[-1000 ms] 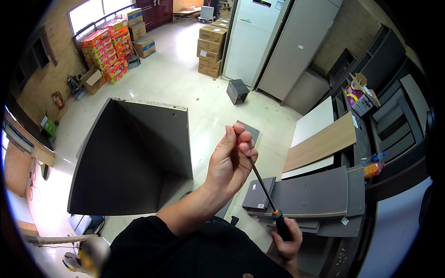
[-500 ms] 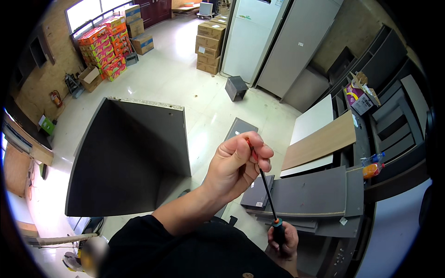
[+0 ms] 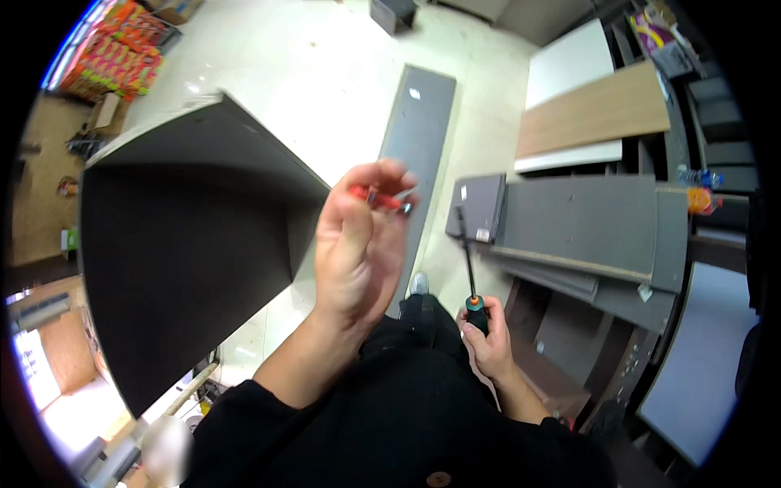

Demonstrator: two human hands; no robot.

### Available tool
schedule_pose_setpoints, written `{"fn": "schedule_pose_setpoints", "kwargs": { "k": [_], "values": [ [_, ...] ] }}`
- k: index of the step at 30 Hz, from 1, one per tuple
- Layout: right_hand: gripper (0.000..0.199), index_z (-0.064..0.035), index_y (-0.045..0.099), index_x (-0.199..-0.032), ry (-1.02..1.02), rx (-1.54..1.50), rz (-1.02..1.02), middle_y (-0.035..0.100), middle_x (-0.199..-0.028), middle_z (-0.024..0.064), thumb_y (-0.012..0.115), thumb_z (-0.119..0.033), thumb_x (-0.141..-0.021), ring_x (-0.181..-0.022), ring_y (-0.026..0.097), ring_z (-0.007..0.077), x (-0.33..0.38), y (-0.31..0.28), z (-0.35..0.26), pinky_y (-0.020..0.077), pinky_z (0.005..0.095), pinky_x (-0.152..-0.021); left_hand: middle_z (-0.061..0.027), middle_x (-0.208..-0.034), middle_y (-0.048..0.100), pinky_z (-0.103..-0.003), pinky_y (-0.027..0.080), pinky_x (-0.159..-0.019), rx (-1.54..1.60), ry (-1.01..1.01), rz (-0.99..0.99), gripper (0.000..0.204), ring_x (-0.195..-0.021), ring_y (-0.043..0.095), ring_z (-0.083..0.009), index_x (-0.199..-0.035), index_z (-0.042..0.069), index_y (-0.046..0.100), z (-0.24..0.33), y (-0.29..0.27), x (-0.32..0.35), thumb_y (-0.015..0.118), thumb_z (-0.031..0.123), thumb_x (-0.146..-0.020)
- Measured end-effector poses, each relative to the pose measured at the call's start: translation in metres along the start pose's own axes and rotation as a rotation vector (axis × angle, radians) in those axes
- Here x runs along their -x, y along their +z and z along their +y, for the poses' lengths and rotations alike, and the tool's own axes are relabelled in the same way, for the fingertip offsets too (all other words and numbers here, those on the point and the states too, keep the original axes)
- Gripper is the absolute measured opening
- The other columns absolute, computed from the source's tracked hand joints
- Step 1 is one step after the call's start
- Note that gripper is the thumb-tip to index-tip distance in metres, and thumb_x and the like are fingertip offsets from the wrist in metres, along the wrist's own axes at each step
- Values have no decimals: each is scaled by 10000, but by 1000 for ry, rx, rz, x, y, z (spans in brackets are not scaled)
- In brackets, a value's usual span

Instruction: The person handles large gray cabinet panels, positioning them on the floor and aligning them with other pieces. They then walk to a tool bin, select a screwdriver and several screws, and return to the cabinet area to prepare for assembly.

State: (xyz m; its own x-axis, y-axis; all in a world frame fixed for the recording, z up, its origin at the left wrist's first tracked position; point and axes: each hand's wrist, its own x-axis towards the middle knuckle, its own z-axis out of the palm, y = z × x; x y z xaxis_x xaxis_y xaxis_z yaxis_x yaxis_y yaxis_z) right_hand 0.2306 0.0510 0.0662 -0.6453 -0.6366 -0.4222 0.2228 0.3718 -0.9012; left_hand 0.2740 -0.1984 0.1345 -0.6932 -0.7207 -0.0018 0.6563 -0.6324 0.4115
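Raised in front of me, my left hand point(image 3: 354, 244) pinches a small red piece point(image 3: 386, 200) with a shiny metal end between thumb and fingers. Its exact kind is not clear. Lower and to the right, my right hand point(image 3: 491, 346) is wrapped round the dark handle of a screwdriver point(image 3: 469, 268), whose shaft points up and away. Its tip is blurred and stands apart from the red piece. On the left, close to my left forearm, a large dark grey cabinet carcass point(image 3: 187, 268) has its hollow side facing me.
Beyond my left hand a long grey board point(image 3: 423, 106) lies on the pale floor. Stacked grey panels point(image 3: 578, 215) are at the right, below a wood-coloured board point(image 3: 594, 114). A small dark box point(image 3: 394, 15) stands far off, and colourful cartons point(image 3: 118, 61) at the far left.
My view has tipped downward. The screwdriver's tip has come away from the red piece in my left hand. My left hand has turned, showing the red piece's metal end.
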Motion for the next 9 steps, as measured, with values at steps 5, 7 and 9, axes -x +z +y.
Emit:
{"fn": "schedule_pose_setpoints", "kwargs": {
  "k": [5,7,9],
  "values": [
    [126,-73,472,-858,76,-433,-148,510,-738,22,596,-73,-840,-692,488,110,-54,16,47,474,356,-794,-56,-911,593,-255,435,-682,-399,-156,95,353,-791,541,-127,-1004,-14,670,-58,-106,31,739,232,-760],
    [139,-64,496,-890,53,-610,-135,514,-719,23,619,-115,-850,-681,502,123,-79,22,47,477,369,-783,-93,-772,592,-278,447,-607,-638,-236,127,408,-703,557,-185,-949,-12,670,-77,-123,35,775,299,-706],
    [342,-30,541,-1121,68,-715,-88,513,-707,28,650,-235,-869,-684,530,147,-97,26,46,483,390,-789,-132,-815,631,-301,494,-633,-707,-175,23,382,-744,593,-203,-973,-9,676,-92,-146,30,772,262,-721]
  ]
}}
